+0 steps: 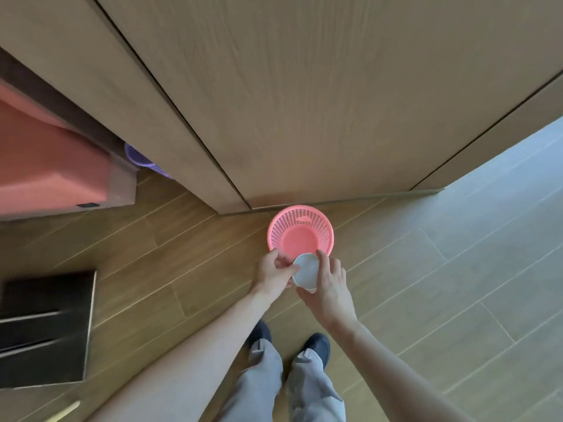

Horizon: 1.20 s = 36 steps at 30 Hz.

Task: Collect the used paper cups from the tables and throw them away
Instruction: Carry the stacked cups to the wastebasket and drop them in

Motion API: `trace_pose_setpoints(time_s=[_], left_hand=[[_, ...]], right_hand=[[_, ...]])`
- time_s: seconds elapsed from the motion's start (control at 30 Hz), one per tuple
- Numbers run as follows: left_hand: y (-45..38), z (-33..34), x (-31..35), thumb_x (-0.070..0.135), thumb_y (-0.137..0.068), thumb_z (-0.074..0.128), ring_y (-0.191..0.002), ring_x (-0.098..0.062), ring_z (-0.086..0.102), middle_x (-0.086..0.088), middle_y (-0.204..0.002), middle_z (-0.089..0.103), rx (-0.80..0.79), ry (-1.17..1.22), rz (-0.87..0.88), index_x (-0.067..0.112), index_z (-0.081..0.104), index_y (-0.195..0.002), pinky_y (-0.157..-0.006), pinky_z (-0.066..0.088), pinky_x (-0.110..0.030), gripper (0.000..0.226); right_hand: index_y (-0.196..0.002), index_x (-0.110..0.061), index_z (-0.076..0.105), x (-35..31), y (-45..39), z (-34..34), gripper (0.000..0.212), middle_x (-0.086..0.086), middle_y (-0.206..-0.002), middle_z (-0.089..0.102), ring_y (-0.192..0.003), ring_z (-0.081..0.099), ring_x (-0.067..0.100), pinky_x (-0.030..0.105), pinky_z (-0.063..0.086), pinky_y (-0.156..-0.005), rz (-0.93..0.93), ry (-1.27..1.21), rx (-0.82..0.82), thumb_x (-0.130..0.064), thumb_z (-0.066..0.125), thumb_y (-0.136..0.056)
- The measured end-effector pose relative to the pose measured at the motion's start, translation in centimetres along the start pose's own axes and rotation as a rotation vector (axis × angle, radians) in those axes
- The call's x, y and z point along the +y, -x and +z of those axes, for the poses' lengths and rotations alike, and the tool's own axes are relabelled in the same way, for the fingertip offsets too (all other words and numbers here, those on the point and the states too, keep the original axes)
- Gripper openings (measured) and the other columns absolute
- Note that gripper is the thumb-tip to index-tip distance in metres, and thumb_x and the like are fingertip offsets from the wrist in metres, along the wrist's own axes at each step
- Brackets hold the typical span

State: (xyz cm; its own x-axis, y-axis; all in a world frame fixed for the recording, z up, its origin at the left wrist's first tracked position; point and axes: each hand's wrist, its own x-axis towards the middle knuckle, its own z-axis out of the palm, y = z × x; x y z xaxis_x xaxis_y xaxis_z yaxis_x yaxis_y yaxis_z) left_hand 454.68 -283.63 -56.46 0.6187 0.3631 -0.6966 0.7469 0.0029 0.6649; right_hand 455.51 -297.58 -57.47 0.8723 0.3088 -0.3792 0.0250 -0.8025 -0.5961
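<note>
A white paper cup (305,271), seen from above, is held over the near rim of a pink perforated waste basket (300,222) that stands on the wooden floor against a wooden door. My right hand (330,286) wraps around the cup from the right. My left hand (275,269) pinches the cup's left edge with its fingertips. The basket's inside looks empty. I cannot tell whether one cup or a stack is in my hands.
A wooden door (304,102) and wall panel rise right behind the basket. A red-cushioned seat (45,166) is at the left, with a purple basket (138,158) tucked behind it. A dark cabinet (42,327) stands at the lower left. My shoes (316,345) are below.
</note>
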Motion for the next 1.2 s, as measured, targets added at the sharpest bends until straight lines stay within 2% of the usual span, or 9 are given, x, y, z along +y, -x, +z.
trace_pose_setpoints(time_s=[0.17,0.33,0.5,0.6,0.7,0.77,0.93,1.07,1.2], left_hand=[[-6.0,-0.1,-2.2,0.001,-0.084,0.073,-0.082,-0.018,0.061,-0.004,-0.085,0.065,0.002,-0.091,0.124,0.011,0.06,-0.078,-0.08,0.057,-0.043,0.018],[-12.7,1.4,-6.2,0.0,-0.083,0.074,-0.066,-0.008,0.055,0.0,-0.08,0.063,-0.019,-0.169,0.243,0.001,0.063,-0.082,-0.06,0.047,-0.02,0.011],[-19.9,2.4,-9.2,0.007,-0.085,0.074,-0.072,-0.004,0.055,0.008,-0.079,0.064,-0.09,-0.301,0.331,0.01,0.063,-0.082,-0.071,0.042,-0.019,0.012],[-24.0,2.2,-10.8,0.008,-0.088,0.07,-0.075,-0.001,0.057,0.007,-0.089,0.067,-0.151,-0.37,0.34,0.009,0.068,-0.088,-0.074,0.041,-0.022,0.002],[-27.5,1.7,-12.6,0.011,-0.093,0.065,-0.083,-0.004,0.061,0.008,-0.098,0.068,-0.055,-0.383,0.4,0.012,0.07,-0.092,-0.069,0.044,-0.02,0.004],[-29.6,1.5,-13.9,0.012,-0.094,0.064,-0.093,-0.011,0.065,0.007,-0.103,0.069,0.012,-0.385,0.445,0.016,0.069,-0.093,-0.076,0.05,-0.023,0.007],[-33.3,1.4,-16.6,0.013,-0.094,0.062,-0.11,-0.016,0.062,0.003,-0.122,0.066,0.027,-0.46,0.544,0.021,0.068,-0.094,-0.095,0.052,-0.037,0.01],[-34.9,1.4,-18.4,0.015,-0.094,0.061,-0.116,-0.015,0.058,0.005,-0.123,0.062,0.011,-0.514,0.607,0.022,0.067,-0.096,-0.096,0.048,-0.033,0.009],[-35.1,1.1,-18.9,0.019,-0.094,0.063,-0.115,-0.01,0.056,0.008,-0.119,0.059,0.031,-0.497,0.63,0.026,0.068,-0.096,-0.089,0.039,-0.025,0.009]], right_hand=[[-0.141,-0.019,0.034,3.0,-2.3,4.5,0.076,0.002,-0.124,0.045,-0.116,0.047,0.023,0.029,0.05,-0.069,0.02,-0.004,0.033,-0.048,0.071,-0.081],[-0.145,-0.021,0.029,6.6,-7.4,9.6,0.085,0.003,-0.133,0.042,-0.12,0.046,0.024,0.034,0.052,-0.069,-0.02,-0.004,0.076,-0.046,0.075,-0.078],[-0.142,-0.024,0.03,10.3,-12.8,15.1,0.085,0.004,-0.132,0.039,-0.116,0.051,0.028,0.032,0.05,-0.062,-0.058,0.022,0.078,-0.051,0.071,-0.072],[-0.138,-0.023,0.03,12.9,-16.1,18.5,0.085,0.003,-0.127,0.039,-0.111,0.051,0.028,0.033,0.047,-0.06,-0.026,0.022,0.079,-0.047,0.074,-0.069],[-0.138,-0.018,0.03,15.0,-20.5,21.7,0.087,0.007,-0.127,0.04,-0.115,0.05,0.033,0.045,0.054,-0.077,0.017,0.023,0.091,-0.032,0.079,-0.068],[-0.139,-0.015,0.03,16.2,-23.6,24.0,0.089,0.01,-0.13,0.041,-0.117,0.051,0.036,0.05,0.053,-0.086,0.043,0.046,0.071,-0.031,0.082,-0.068],[-0.139,-0.011,0.029,19.1,-30.1,29.2,0.095,0.012,-0.13,0.051,-0.112,0.059,0.035,0.046,0.051,-0.083,0.083,0.173,-0.066,-0.057,0.077,-0.072],[-0.146,-0.009,0.02,21.0,-34.1,32.3,0.102,0.016,-0.131,0.05,-0.114,0.059,0.035,0.044,0.051,-0.086,0.121,0.268,-0.127,-0.052,0.078,-0.074],[-0.149,-0.01,0.016,22.1,-36.2,34.4,0.107,0.019,-0.14,0.043,-0.126,0.05,0.038,0.05,0.047,-0.101,0.157,0.288,-0.131,-0.04,0.084,-0.072]])
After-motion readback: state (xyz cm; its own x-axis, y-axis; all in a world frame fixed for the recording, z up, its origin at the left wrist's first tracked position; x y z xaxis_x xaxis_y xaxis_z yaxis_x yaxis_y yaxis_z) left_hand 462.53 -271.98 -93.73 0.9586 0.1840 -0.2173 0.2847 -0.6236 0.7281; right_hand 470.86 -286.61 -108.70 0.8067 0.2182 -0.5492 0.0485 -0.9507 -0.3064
